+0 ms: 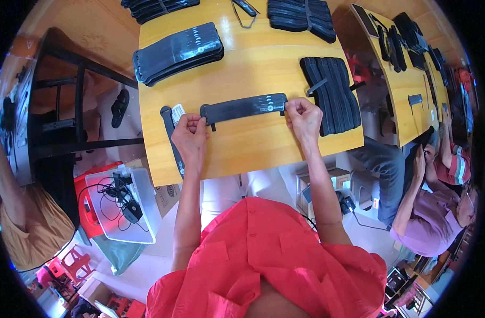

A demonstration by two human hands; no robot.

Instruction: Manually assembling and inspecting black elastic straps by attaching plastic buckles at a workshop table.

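A flat black band (240, 108) with pale printed marks lies stretched across the yellow table (242, 153) in front of me. My left hand (189, 139) pinches its left end, where a short dark tab hangs down. At its right end, my right hand (305, 121) grips the edge between thumb and fingers. Left of my left hand lies another narrow black band (169, 127), with a white label (178, 112) beside it. A thick bundle of black bands (335, 98), tied with a grey strap, sits just right of my right hand.
Farther back are a stack of black bands (181, 50), a tied bundle (301, 18) and another bundle (160, 8). A clear bin (147, 204) with black cables stands on the floor at left. Co-workers sit on both sides; a second table (399, 95) is at right.
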